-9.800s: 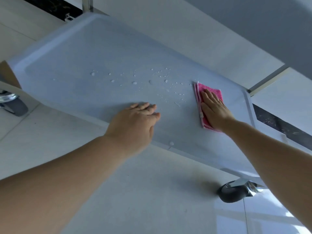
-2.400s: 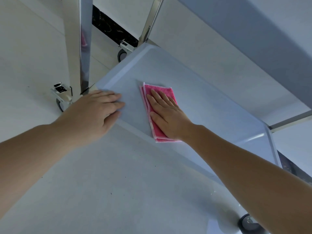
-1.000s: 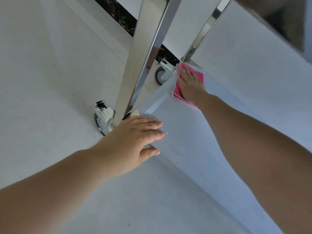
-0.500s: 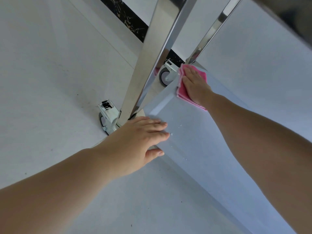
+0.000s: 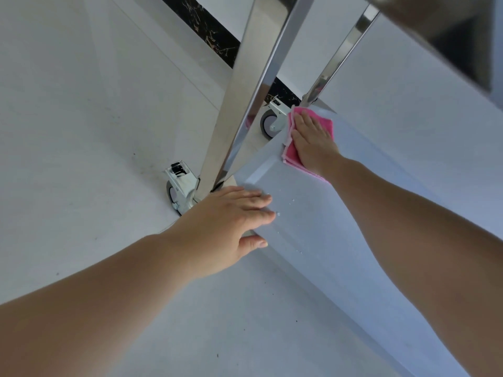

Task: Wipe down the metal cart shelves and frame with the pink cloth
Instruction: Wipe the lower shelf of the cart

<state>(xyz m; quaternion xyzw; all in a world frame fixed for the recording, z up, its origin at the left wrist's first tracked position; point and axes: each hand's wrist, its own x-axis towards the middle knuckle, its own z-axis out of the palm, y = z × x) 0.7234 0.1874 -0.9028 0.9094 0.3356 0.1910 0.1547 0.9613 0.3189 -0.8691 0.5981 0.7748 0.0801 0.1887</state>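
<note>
Pink cloth [image 5: 290, 155] is sitting folded on the far left corner of the cart's bottom shelf [image 5: 321, 240], right up against the base of the far post [image 5: 340, 55], with one edge lined up with the shelf's short side

Only the head view to go on, looking down from above:

- right hand [image 5: 313, 142] is laid flat on the cloth, fingers straight and close together, palm pressing it onto the metal. Pink shows at the fingertips and along the left side of the hand, the rest is covered
- left hand [image 5: 226, 221] is on the near left corner of the same shelf, fingers straight and flat on top, thumb lying against the front edge. It's holding nothing, just resting there
- a few water droplets [image 5: 277, 213] sit on the shelf just past the left fingertips, with some more scattered toward the right forearm
- near post [image 5: 245, 104] is shiny and comes down right beside the left hand, with a caster [image 5: 179, 191] on the floor below it. A second caster [image 5: 272, 122] is just left of the cloth
- the edge of an upper shelf [image 5: 449, 36] cuts across the top right, blurry
- floor [image 5: 81, 131] is pale tile with a dark marbled strip [image 5: 206, 31] along the back
</note>
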